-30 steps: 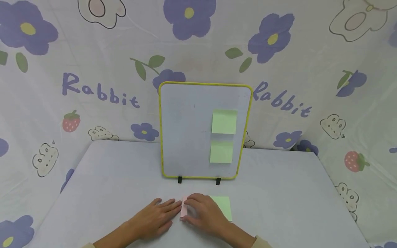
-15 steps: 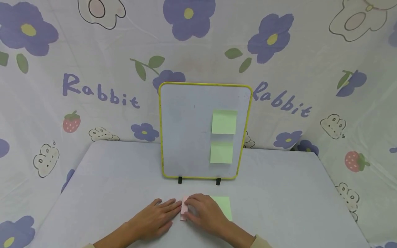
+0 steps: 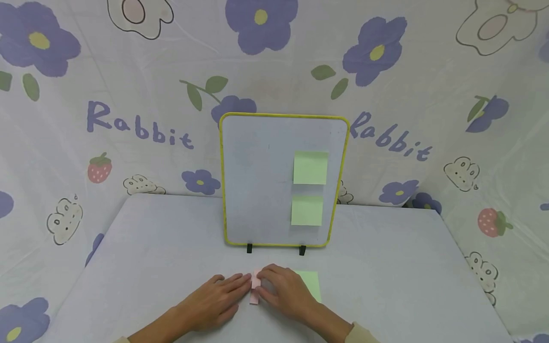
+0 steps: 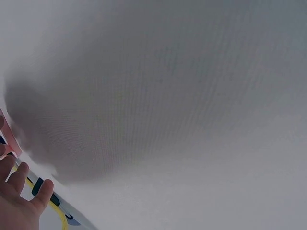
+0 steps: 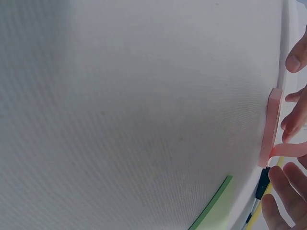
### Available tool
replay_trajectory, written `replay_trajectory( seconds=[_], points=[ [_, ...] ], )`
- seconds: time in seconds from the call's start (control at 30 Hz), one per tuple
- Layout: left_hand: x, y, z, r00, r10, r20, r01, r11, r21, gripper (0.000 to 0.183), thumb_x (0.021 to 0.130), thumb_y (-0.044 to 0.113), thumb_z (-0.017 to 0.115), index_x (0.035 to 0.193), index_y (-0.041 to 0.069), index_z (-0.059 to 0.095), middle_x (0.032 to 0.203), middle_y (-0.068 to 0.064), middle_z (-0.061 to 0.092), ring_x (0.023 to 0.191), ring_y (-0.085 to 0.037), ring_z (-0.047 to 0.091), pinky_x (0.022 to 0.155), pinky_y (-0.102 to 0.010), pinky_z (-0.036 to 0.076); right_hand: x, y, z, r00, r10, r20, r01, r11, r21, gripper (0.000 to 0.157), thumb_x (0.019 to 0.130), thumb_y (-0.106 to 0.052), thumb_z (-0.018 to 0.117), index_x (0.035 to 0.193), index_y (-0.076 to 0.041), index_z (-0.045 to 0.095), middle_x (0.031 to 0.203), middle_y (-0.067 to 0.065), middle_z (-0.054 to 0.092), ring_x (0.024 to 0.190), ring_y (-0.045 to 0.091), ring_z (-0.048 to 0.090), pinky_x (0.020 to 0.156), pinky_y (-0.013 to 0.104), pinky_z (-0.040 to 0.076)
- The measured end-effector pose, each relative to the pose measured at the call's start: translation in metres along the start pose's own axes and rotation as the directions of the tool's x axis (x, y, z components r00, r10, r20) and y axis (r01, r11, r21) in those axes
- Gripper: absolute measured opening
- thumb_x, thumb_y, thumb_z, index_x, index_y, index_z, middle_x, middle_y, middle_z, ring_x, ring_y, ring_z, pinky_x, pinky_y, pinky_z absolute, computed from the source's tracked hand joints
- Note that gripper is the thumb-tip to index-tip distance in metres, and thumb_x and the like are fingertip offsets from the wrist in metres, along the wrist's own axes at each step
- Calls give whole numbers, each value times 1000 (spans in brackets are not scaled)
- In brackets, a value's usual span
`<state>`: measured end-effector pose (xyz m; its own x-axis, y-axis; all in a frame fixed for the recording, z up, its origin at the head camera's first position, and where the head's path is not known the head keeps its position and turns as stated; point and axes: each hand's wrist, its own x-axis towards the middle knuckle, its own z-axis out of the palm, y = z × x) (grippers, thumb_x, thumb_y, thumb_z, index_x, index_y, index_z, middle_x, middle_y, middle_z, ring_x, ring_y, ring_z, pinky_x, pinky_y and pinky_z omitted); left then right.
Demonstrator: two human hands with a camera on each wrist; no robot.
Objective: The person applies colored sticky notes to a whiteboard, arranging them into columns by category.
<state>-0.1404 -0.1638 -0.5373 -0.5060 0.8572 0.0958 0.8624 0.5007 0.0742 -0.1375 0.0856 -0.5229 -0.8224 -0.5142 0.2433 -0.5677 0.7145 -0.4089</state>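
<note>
A small pink sticky-note pad (image 3: 254, 298) lies on the white table between my hands. Its top sheet (image 3: 256, 280) is partly lifted, and it curls away from the pad in the right wrist view (image 5: 289, 150). My right hand (image 3: 288, 291) pinches this sheet between thumb and fingers. My left hand (image 3: 216, 301) lies palm down with fingers extended, their tips at the pad's left edge. Just right of the pink pad, a green sticky-note pad (image 3: 312, 285) is partly covered by my right hand.
Behind the hands stands a whiteboard (image 3: 257, 190) with a yellow frame on black feet (image 3: 302, 250). Two green sticky notes, an upper one (image 3: 310, 167) and a lower one (image 3: 307, 210), hang on its right side. A patterned cloth (image 3: 274, 71) surrounds the table (image 3: 386, 267).
My right hand has moved slightly up and away, lifting the lower part of the pink sheet off the pad. My left hand has stayed in place.
</note>
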Motion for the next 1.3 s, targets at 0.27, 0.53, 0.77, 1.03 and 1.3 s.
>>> replay_trajectory(
  seconds=[0.27, 0.53, 0.77, 1.03, 1.3],
  points=[
    [1, -1, 2, 997, 26, -68, -26, 1000, 3, 56, 99, 26, 59, 149, 6, 45, 152, -6, 46, 132, -21, 52, 90, -40, 50, 2, 1, 3, 1000, 6, -13, -6, 1000, 1, 24, 90, -30, 73, 109, -15, 73, 108, -5, 69, 96, 11, 67, 80, 33, 55],
    [0, 0, 1, 998, 19, -67, -19, 1000, -4, 55, 98, 26, 59, 148, 7, 48, 151, -6, 48, 131, -20, 53, 89, -39, 51, 5, 5, 8, 1000, 6, -30, -5, 1000, 13, 23, 90, -27, 75, 108, -13, 72, 105, -5, 69, 86, 7, 65, 72, 27, 53],
    [2, 0, 1, 997, -12, -76, 12, 1000, 4, 53, 98, 27, 60, 147, 10, 50, 151, -9, 48, 131, -23, 53, 89, -40, 52, 7, 8, 11, 999, 32, -40, -31, 999, 27, 25, 89, -27, 74, 109, -12, 72, 98, -4, 68, 78, 5, 60, 66, 22, 51],
    [4, 0, 4, 999, -53, -15, 52, 999, -13, 50, 99, 28, 58, 146, 14, 52, 151, -10, 47, 131, -24, 53, 90, -41, 51, 10, 6, 10, 996, 91, 15, -92, 988, 124, 22, 92, -27, 71, 109, -11, 72, 72, -13, 60, 61, -2, 48, 59, 19, 43],
    [8, -1, 6, 996, -80, 31, 80, 997, -8, 45, 99, 31, 56, 142, 18, 57, 152, -11, 46, 133, -24, 51, 91, -43, 51, 12, 4, 8, 993, 112, 49, -120, 970, 210, 21, 92, -22, 71, 109, -10, 73, 83, -9, 69, 69, -2, 57, 64, 20, 48]
  ],
)
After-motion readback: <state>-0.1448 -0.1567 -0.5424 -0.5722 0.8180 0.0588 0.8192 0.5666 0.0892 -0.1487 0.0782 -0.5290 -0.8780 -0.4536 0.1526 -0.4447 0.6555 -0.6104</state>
